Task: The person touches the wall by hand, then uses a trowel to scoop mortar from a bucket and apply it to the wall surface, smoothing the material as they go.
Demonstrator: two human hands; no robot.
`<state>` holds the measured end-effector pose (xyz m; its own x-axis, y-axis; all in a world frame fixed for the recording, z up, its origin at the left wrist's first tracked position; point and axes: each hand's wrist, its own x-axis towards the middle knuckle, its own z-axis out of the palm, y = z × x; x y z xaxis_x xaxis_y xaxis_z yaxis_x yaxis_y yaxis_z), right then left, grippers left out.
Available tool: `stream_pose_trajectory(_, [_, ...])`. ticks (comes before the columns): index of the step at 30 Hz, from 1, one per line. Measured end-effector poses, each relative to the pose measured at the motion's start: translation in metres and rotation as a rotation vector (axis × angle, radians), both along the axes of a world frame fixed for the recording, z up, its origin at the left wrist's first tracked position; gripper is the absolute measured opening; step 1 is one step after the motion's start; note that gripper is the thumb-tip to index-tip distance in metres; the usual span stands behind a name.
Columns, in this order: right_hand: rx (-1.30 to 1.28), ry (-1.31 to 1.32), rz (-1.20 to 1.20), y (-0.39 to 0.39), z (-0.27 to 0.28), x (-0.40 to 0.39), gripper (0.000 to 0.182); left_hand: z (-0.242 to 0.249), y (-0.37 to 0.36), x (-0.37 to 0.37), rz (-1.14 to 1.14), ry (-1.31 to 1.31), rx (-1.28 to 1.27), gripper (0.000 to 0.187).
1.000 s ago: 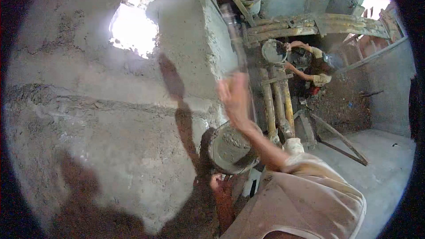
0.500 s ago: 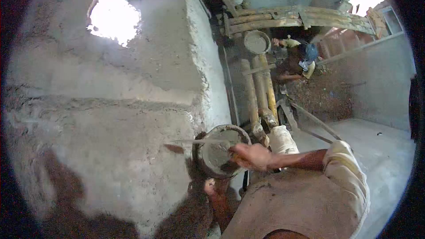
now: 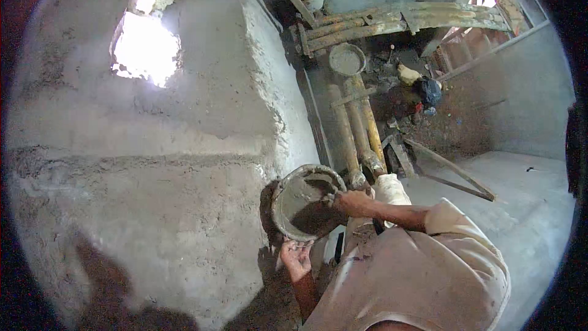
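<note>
Left hand (image 3: 297, 258): fingers half-curled, holding near rim of mortar pan (image 3: 277, 208) beside wall (image 3: 141, 208). Right hand (image 3: 354, 203): shifted from over pan's middle to its right edge, fingers bent; tool grip cannot be told. Suggests mortar being worked edgewise. Beyond pan: second pan (image 3: 331, 60).

Poles (image 3: 358, 129) carry a crosspiece (image 3: 353, 97) and a mortar-filled pan (image 3: 331, 61).

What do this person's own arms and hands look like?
The left hand and right hand are ungloved, with what looks like grey smears. The right arm wears a loose, short beige sleeve, matching the shirt; no left sleeve shows.
</note>
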<state>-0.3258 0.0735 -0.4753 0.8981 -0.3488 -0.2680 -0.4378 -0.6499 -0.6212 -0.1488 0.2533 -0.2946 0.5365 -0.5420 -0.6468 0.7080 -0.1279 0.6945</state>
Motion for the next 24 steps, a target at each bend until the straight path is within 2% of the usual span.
stream_pose_trajectory(1, [0.105, -0.077, 0.105, -0.001, -0.029, 0.011, 0.035, -0.003, -0.005, 0.007, 0.182, 0.229, 0.022, 0.025])
stream_pose_trajectory(2, [0.206, -0.156, 0.209, -0.005, -0.042, 0.018, 0.034, -0.001, -0.010, 0.005, 0.174, 0.224, 0.017, 0.025])
stream_pose_trajectory(3, [0.050, -0.348, 0.241, -0.025, -0.010, 0.018, 0.031, 0.003, -0.017, 0.002, 0.077, 0.085, 0.014, 0.020])
stream_pose_trajectory(4, [0.046, -0.357, 0.235, -0.037, -0.001, 0.012, 0.031, 0.012, -0.023, 0.000, -0.016, -0.053, 0.014, 0.016])
stream_pose_trajectory(5, [0.092, -0.408, 0.241, -0.046, 0.002, 0.000, 0.030, 0.045, -0.056, -0.006, 0.144, 0.120, 0.147, 0.018])
stream_pose_trajectory(6, [0.140, -0.456, 0.251, -0.053, 0.011, -0.010, 0.030, 0.044, -0.057, -0.003, 0.147, 0.117, 0.148, 0.018])
stream_pose_trajectory(7, [0.853, -0.033, -0.241, -0.062, 0.079, -0.021, 0.042, 0.038, -0.057, 0.000, 0.153, 0.129, 0.124, 0.019])
stream_pose_trajectory(8, [0.851, -0.033, -0.235, -0.071, 0.115, -0.032, 0.042, 0.033, -0.060, 0.003, 0.158, 0.142, 0.098, 0.021])
stream_pose_trajectory(10, [1.035, -0.027, -0.418, -0.088, 0.161, -0.048, 0.054, 0.026, -0.070, 0.007, 0.132, 0.143, 0.045, 0.019])
stream_pose_trajectory(11, [1.031, -0.073, -0.426, -0.096, 0.175, -0.054, 0.047, 0.016, -0.074, 0.011, 0.165, 0.179, 0.046, 0.019])
stream_pose_trajectory(12, [1.023, -0.085, -0.423, -0.102, 0.175, -0.056, 0.047, 0.005, -0.083, 0.016, 0.194, 0.215, 0.042, 0.019])
stream_pose_trajectory(14, [1.257, -0.259, -0.728, -0.107, 0.165, -0.059, 0.037, -0.013, -0.098, 0.022, 0.217, 0.192, 0.106, 0.018])
stream_pose_trajectory(16, [1.237, -0.286, -0.772, -0.127, 0.173, -0.060, 0.030, -0.024, -0.109, 0.025, 0.195, 0.220, 0.066, 0.018])
stream_pose_trajectory(18, [1.237, -0.600, -1.034, -0.153, 0.174, -0.049, 0.026, -0.027, -0.126, 0.018, 0.169, 0.220, 0.060, 0.017])
stream_pose_trajectory(20, [0.983, -0.760, -1.154, -0.190, 0.167, -0.028, 0.030, -0.038, -0.134, 0.013, 0.206, 0.171, 0.136, 0.017])
stream_pose_trajectory(22, [0.529, -0.701, -1.272, -0.226, 0.142, 0.000, 0.031, -0.061, -0.132, 0.019, 0.258, 0.206, 0.189, 0.016])
stream_pose_trajectory(23, [0.537, -0.690, -1.276, -0.245, 0.131, 0.020, 0.031, -0.070, -0.127, 0.016, 0.028, -0.102, 0.215, 0.015])
stream_pose_trajectory(24, [0.270, -0.673, -1.342, -0.262, 0.121, 0.046, 0.031, -0.070, -0.133, 0.017, 0.122, 0.018, 0.167, 0.015])
